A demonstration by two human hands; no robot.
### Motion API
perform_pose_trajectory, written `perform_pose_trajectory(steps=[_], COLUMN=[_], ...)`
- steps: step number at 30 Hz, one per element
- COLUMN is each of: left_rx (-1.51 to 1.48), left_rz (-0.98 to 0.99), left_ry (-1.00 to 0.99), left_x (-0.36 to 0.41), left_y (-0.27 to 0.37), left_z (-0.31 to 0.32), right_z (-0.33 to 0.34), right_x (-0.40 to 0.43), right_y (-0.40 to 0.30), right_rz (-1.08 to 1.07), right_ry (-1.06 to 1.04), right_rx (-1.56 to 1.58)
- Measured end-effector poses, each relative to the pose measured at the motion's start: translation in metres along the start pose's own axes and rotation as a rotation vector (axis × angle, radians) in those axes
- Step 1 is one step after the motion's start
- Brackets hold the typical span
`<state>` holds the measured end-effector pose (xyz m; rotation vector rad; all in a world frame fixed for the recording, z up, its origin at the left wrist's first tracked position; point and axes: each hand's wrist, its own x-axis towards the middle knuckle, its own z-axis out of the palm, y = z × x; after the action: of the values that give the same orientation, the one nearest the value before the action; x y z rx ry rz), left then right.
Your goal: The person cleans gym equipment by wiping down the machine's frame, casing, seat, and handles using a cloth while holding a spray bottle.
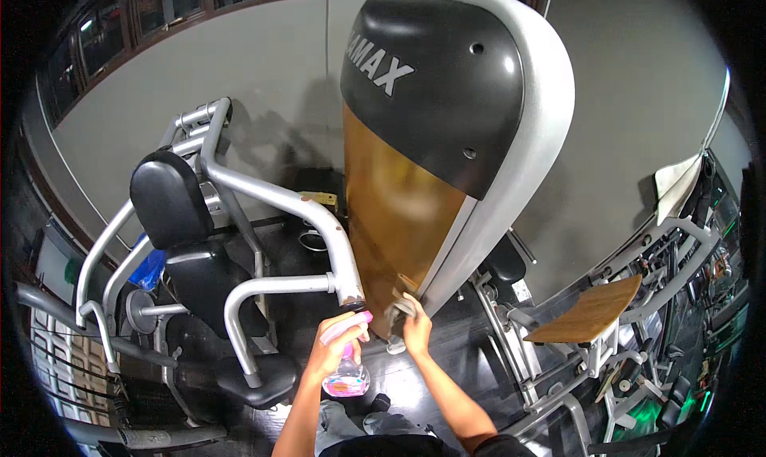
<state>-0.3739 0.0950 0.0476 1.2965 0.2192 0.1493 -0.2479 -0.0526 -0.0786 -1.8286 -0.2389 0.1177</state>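
Observation:
My left hand (335,352) is closed around the neck and trigger of a clear plastic spray bottle (346,380) with a pink and white head. In my right hand (417,331) is a crumpled grey cloth (400,314), against or very near the lower part of an amber translucent panel (401,211). That panel belongs to a tall gym machine tower with a black upper cover (440,86) and a silver side frame (541,98). Whether the cloth touches the panel is hard to tell.
On the left stands a seated exercise machine with a black padded backrest (170,199) and a silver tubular arm (281,196) reaching close to my left hand. To the right are a bench frame, a curved wooden board (589,313) and more gym equipment. A white cloth (676,184) hangs farther right.

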Motion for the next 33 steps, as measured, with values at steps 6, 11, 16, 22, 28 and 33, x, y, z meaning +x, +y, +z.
perform_pose_trajectory(steps=[6, 11, 16, 22, 28, 33], left_rx=[0.037, -0.058, -0.026, 0.098, 0.106, 0.086], left_rz=[-0.072, -0.113, -0.112, -0.135, -0.135, -0.185], left_ry=[-0.041, -0.011, -0.08, -0.232, -0.255, -0.204], left_x=[0.01, 0.014, 0.012, 0.01, 0.02, 0.015], left_y=[-0.012, -0.035, -0.045, -0.053, -0.078, -0.092], left_z=[0.0, -0.007, -0.009, -0.018, -0.028, -0.036], right_z=[-0.005, 0.008, 0.02, 0.04, 0.038, 0.017], right_x=[-0.003, -0.002, 0.029, 0.045, 0.053, 0.034], right_y=[0.089, 0.03, -0.034, 0.027, 0.096, 0.035], right_rz=[0.815, 0.691, 0.394, 0.617, 0.861, 0.73], right_ry=[0.13, 0.101, 0.025, 0.084, 0.29, 0.058], right_rx=[1.177, 1.353, 1.603, 1.452, 1.309, 1.425])
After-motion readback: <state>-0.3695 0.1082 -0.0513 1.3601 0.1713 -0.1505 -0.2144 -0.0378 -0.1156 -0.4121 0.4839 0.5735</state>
